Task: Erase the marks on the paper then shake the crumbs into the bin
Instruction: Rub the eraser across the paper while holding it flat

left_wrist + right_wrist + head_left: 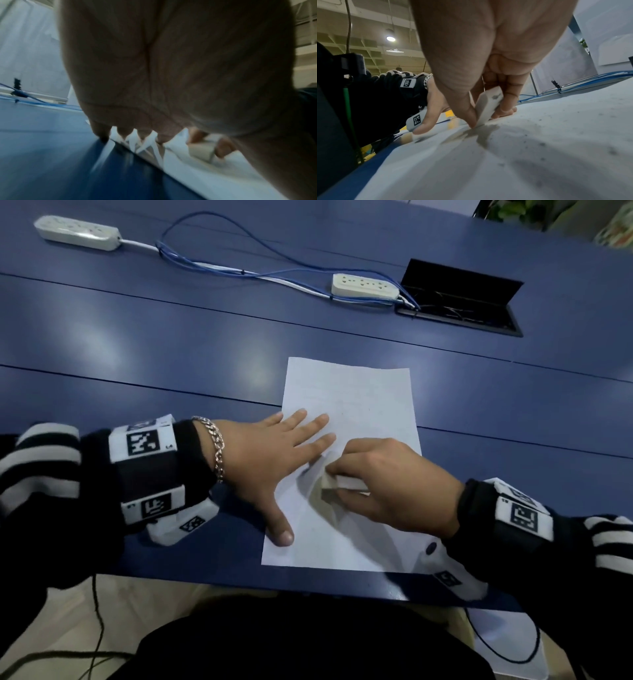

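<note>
Dim, bluish frames; ceiling lamp (390, 38) glows, wrist views blurred, edges warped.

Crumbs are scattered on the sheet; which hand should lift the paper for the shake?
Probably the left hand: it lies flat and free on the paper, near its left edge. The right hand is busy pinching the eraser against the sheet.

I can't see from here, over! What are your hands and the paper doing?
Left hand flat, pressing the paper down. Right hand pinching the eraser, rubbing. Crumbs on the sheet. Nothing in the way; no bin in view.
</note>
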Tool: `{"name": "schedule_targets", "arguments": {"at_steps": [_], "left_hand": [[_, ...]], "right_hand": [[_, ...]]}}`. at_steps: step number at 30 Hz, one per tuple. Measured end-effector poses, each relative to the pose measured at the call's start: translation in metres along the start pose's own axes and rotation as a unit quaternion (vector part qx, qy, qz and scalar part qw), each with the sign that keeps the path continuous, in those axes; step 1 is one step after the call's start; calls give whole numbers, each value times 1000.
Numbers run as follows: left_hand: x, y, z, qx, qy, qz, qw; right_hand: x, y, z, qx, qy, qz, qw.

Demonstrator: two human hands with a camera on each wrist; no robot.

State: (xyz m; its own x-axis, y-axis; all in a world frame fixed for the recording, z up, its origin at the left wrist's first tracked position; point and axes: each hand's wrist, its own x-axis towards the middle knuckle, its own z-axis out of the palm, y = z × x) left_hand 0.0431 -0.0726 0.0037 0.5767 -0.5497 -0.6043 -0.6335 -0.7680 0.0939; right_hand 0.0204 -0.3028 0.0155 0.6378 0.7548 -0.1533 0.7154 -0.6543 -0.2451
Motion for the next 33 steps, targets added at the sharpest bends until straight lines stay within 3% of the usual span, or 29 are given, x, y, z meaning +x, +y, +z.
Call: {"name": "schedule_targets", "arguments": {"at_steps": [5,7,10,12,15,17,20,22,25,27,30,33], "left_hand": [[4,-4,7,-16,24,-4,1000],[5,-6,7,-12,31,-4,999],[5,-5,9,-4,34,-6,999],[6,-4,9,2,32,-11,999],[7,-3,9,0,30,-16,999],[8,-4,9,6,31,-19,999],[6,-4,9,3,27,-16,999],[7,-5,9,5,24,-16,1000],[7,-4,9,14,19,-20,1000],[7,-3,8,16,12,-26,999],[7,-3,7,14,8,-25,1000],[8,-3,8,17,10,-26,999]], "right_hand": [[16,3,-9,-33,41,48,997],[10,-6,-3,-32,38,10,999],[1,-18,1,14,-51,-75,996],[11,-6,-5,-3,-47,-54,997],[21,9,-10,-27,20,21,999],[12,1,-4,-24,23,-20,999],[-5,-18,-1,11,-74,-109,991],[3,-8,-4,0,-74,-73,995],[12,9,-6,-34,-2,9,999],[1,-5,-1,-27,1,-25,999],[-13,-25,0,-1,-80,-87,993],[1,-2,-7,-15,-28,-11,999]]}}
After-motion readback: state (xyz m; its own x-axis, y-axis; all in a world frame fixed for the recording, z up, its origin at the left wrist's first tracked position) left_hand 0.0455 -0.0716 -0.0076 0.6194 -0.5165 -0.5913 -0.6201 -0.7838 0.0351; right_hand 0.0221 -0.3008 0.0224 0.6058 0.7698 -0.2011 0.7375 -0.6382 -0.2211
